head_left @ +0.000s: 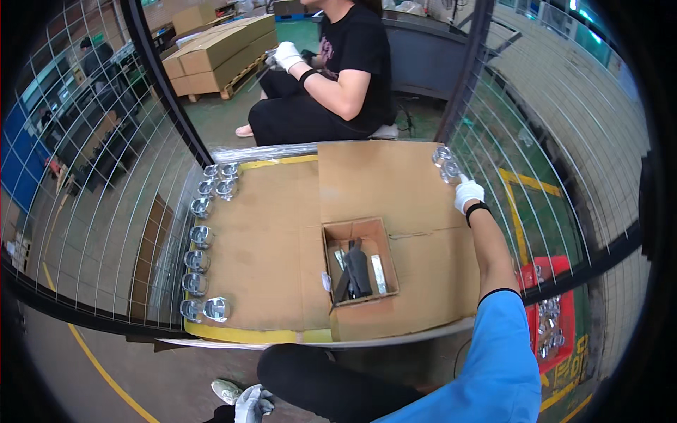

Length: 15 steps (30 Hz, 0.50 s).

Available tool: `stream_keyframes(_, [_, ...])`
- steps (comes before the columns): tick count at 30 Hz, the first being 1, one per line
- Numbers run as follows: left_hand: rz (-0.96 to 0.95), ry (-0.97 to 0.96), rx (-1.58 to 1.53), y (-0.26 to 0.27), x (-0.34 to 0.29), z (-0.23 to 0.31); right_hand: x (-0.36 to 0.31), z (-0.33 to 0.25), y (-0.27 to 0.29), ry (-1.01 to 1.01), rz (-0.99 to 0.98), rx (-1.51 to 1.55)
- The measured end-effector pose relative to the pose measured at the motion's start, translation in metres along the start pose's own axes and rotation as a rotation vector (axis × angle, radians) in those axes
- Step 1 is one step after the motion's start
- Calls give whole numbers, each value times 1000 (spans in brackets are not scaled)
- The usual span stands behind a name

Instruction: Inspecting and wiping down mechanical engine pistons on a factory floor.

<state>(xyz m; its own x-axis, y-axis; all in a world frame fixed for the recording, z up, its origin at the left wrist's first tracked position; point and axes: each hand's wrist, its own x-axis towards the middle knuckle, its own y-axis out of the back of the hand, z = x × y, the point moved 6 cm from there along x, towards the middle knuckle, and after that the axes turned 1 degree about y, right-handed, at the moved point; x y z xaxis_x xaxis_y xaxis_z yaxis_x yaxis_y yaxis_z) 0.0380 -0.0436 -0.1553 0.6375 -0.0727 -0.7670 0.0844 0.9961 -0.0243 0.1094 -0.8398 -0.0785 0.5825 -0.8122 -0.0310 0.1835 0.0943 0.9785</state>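
Note:
At the table's far right corner, my right hand (468, 194) in a white glove reaches out, its fingers at the nearer of a few shiny metal pistons (449, 171). The fingertips meet that piston's edge; the thumb is hidden. Low in the view, my left hand (252, 404), also gloved, hangs beside my knee with its fingers curled; whatever is in them does not show clearly. Along the left edge of the cardboard-covered table (268, 211) stand several more pistons (201, 236) in a line, bunched at the far corner.
An open cardboard box (391, 271) with dark and silvery tools stands near the middle. Wire mesh panels (557, 155) flank the table. A red crate (564, 321) of metal parts lies outside at right. Across the table sits a person (352, 77) in white gloves; cartons (218, 56) are stacked behind.

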Motion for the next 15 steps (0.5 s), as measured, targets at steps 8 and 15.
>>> stream_keyframes(8, [-140, -9, -201, 9, 13, -6, 59, 23, -54, -52, -85, -39])
stream_keyframes(15, [-180, -59, -209, -2, 2, 7, 3, -46, -15, 316, 295, -178])
